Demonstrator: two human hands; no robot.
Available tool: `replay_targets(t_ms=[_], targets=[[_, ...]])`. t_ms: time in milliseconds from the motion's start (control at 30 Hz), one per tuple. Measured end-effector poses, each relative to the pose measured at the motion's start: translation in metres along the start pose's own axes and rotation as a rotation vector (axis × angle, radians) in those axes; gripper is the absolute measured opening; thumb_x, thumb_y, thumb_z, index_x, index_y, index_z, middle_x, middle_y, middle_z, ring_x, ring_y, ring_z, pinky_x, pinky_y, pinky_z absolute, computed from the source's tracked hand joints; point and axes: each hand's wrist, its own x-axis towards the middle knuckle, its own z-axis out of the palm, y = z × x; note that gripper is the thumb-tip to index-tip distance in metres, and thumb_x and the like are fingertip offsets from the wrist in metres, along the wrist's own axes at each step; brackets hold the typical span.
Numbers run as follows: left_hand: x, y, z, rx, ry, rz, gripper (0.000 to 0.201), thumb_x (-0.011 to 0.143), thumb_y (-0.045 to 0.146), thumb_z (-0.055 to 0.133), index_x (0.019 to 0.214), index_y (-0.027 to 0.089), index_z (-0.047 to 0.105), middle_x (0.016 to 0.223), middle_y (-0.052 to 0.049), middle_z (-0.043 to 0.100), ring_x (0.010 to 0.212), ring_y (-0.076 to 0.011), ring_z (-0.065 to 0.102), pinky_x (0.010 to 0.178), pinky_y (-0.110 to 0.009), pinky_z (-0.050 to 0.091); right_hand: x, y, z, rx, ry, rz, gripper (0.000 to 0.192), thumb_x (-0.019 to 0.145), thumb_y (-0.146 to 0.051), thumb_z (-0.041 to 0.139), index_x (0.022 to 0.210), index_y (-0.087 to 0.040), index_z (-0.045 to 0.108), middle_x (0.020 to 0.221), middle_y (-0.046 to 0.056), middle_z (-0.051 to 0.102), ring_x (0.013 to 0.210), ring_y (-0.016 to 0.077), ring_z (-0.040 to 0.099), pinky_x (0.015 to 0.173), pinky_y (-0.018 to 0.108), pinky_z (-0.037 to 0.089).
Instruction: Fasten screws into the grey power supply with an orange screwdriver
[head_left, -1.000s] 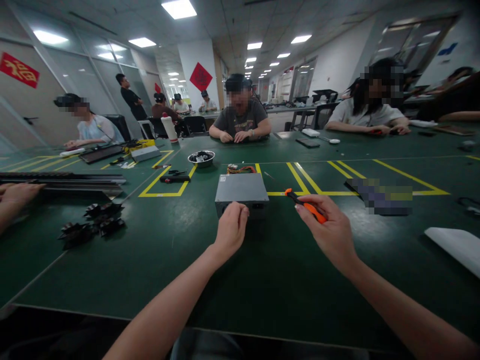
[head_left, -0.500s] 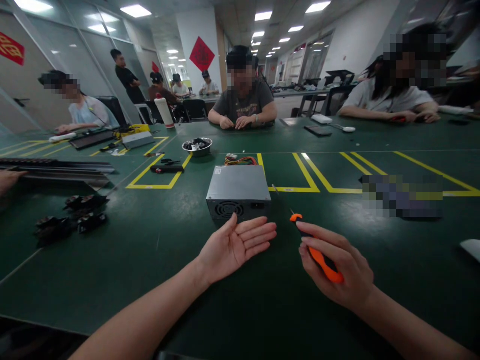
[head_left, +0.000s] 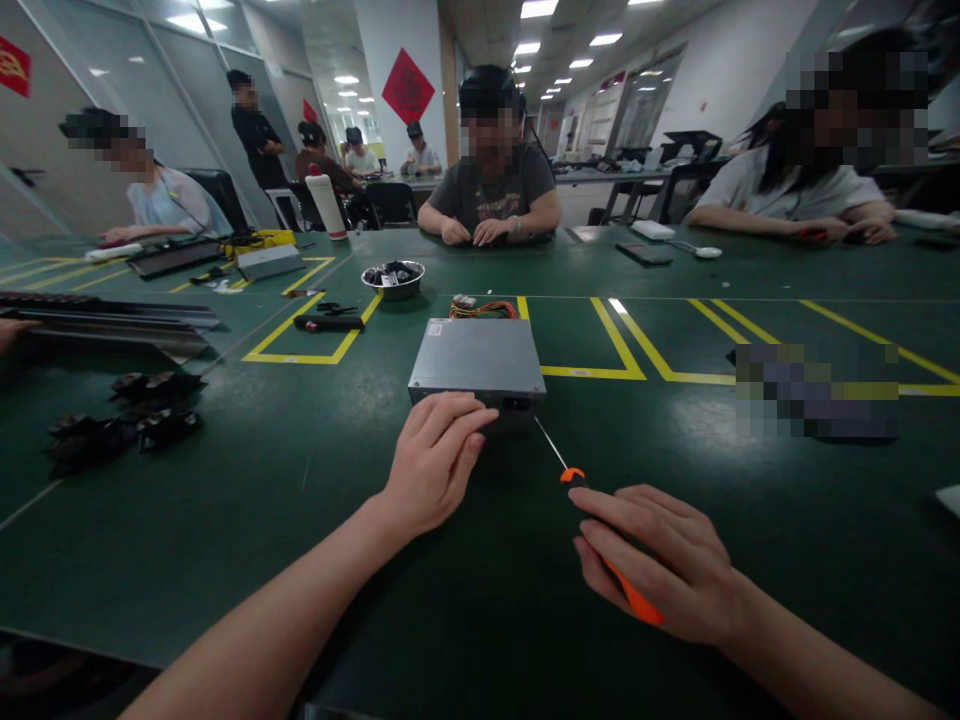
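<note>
A grey computer power supply [head_left: 480, 355] stands on the green table in front of me, its socket side facing me and its coloured cables [head_left: 484, 308] behind it. My left hand [head_left: 435, 460] is open at its front face, back of the hand up and fingers stretched together, covering the fan grille. I cannot tell whether the fingertips touch the case. My right hand [head_left: 660, 560] grips an orange and black screwdriver [head_left: 634, 590]. Its thin shaft slants up and left, with the tip close to the front right corner of the power supply.
Left of me lie black fans [head_left: 154, 410] and long metal rails [head_left: 142, 325]. Farther back are a black tool [head_left: 326, 322], a metal bowl [head_left: 393, 280] of small parts and a white bottle [head_left: 327, 205]. Several people sit around the table; a blurred item [head_left: 817, 390] lies right.
My left hand has turned from palm up to palm down and moved to the power supply's front face. The screwdriver has shifted left, its tip now nearer the case.
</note>
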Motion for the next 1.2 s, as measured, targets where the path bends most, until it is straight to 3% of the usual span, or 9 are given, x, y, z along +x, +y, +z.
replay_targets(t_ms=[100, 233, 433, 567, 700, 800, 967, 1067, 1200], targets=[[0.003, -0.005, 0.002, 0.27, -0.016, 0.063, 0.038, 0.087, 0.02, 0.038, 0.126, 0.02, 0.042, 0.131, -0.006, 0.046, 0.125, -0.0192, 0.036, 0.105, -0.04, 0.024, -0.001, 0.001, 0.002, 0.01, 0.013, 0.015, 0.026, 0.069, -0.01, 0.062, 0.089, -0.027, 0.061, 0.091, 0.003, 0.069, 0.065, 0.0104, 0.062, 0.056, 0.021, 0.051], [0.004, -0.009, 0.008, 0.384, -0.103, 0.05, 0.046, 0.087, 0.02, 0.038, 0.133, 0.019, 0.031, 0.137, -0.007, 0.039, 0.129, -0.0188, 0.031, 0.108, -0.04, 0.017, -0.003, 0.003, 0.004, -0.015, 0.019, 0.021, 0.025, 0.068, -0.008, 0.063, 0.088, -0.024, 0.061, 0.093, 0.005, 0.068, 0.067, 0.0107, 0.061, 0.059, 0.022, 0.05], [0.003, -0.012, 0.011, 0.394, -0.132, 0.038, 0.044, 0.086, 0.021, 0.042, 0.129, 0.018, 0.037, 0.133, -0.006, 0.044, 0.125, -0.0186, 0.035, 0.107, -0.039, 0.02, -0.005, -0.003, 0.011, -0.082, 0.003, 0.0, 0.02, 0.069, -0.008, 0.062, 0.086, -0.018, 0.059, 0.096, 0.009, 0.063, 0.071, 0.0119, 0.058, 0.06, 0.025, 0.049], [0.003, -0.01, 0.012, 0.391, -0.122, 0.024, 0.044, 0.085, 0.02, 0.043, 0.129, 0.018, 0.037, 0.132, -0.007, 0.045, 0.124, -0.0192, 0.035, 0.106, -0.04, 0.021, -0.002, -0.013, 0.014, -0.058, -0.084, -0.003, 0.018, 0.071, -0.015, 0.062, 0.089, -0.016, 0.059, 0.101, 0.013, 0.06, 0.08, 0.0152, 0.058, 0.066, 0.027, 0.05], [0.001, -0.007, 0.013, 0.408, -0.13, 0.036, 0.041, 0.084, 0.018, 0.044, 0.124, 0.021, 0.042, 0.133, -0.008, 0.042, 0.126, -0.0213, 0.033, 0.106, -0.044, 0.02, 0.002, -0.021, 0.01, -0.004, -0.149, -0.01, 0.034, 0.076, -0.028, 0.053, 0.105, -0.01, 0.055, 0.109, 0.02, 0.055, 0.096, 0.0225, 0.057, 0.067, 0.028, 0.051], [0.0, -0.006, 0.013, 0.43, -0.161, 0.055, 0.036, 0.082, 0.016, 0.046, 0.116, 0.026, 0.051, 0.136, -0.008, 0.034, 0.129, -0.0252, 0.027, 0.105, -0.049, 0.018, 0.004, -0.022, 0.008, -0.054, -0.122, -0.025, 0.032, 0.076, -0.026, 0.054, 0.106, -0.015, 0.055, 0.107, 0.019, 0.056, 0.089, 0.0209, 0.058, 0.063, 0.028, 0.05], [-0.001, -0.002, 0.018, 0.415, -0.172, 0.049, 0.039, 0.08, 0.015, 0.048, 0.116, 0.031, 0.052, 0.14, -0.008, 0.022, 0.132, -0.0289, 0.018, 0.105, -0.051, 0.015, 0.006, -0.023, 0.01, -0.071, -0.025, -0.003, 0.018, 0.074, -0.021, 0.06, 0.091, -0.015, 0.057, 0.097, 0.014, 0.061, 0.069, 0.0128, 0.058, 0.058, 0.024, 0.049], [-0.002, 0.0, 0.023, 0.397, -0.143, 0.03, 0.04, 0.08, 0.015, 0.049, 0.117, 0.032, 0.051, 0.141, -0.007, 0.02, 0.132, -0.0301, 0.016, 0.105, -0.053, 0.014, 0.005, -0.023, 0.011, -0.025, -0.013, -0.016, 0.02, 0.073, -0.018, 0.062, 0.089, -0.012, 0.053, 0.098, 0.016, 0.063, 0.071, 0.0122, 0.059, 0.058, 0.023, 0.049], [-0.002, 0.002, 0.029, 0.384, -0.101, 0.0, 0.044, 0.079, 0.014, 0.05, 0.119, 0.032, 0.05, 0.14, -0.006, 0.02, 0.132, -0.0308, 0.014, 0.104, -0.054, 0.014, 0.002, -0.023, 0.011, 0.023, -0.039, 0.012, 0.033, 0.076, -0.029, 0.059, 0.1, -0.009, 0.05, 0.102, 0.019, 0.062, 0.084, 0.0174, 0.061, 0.065, 0.026, 0.052]])
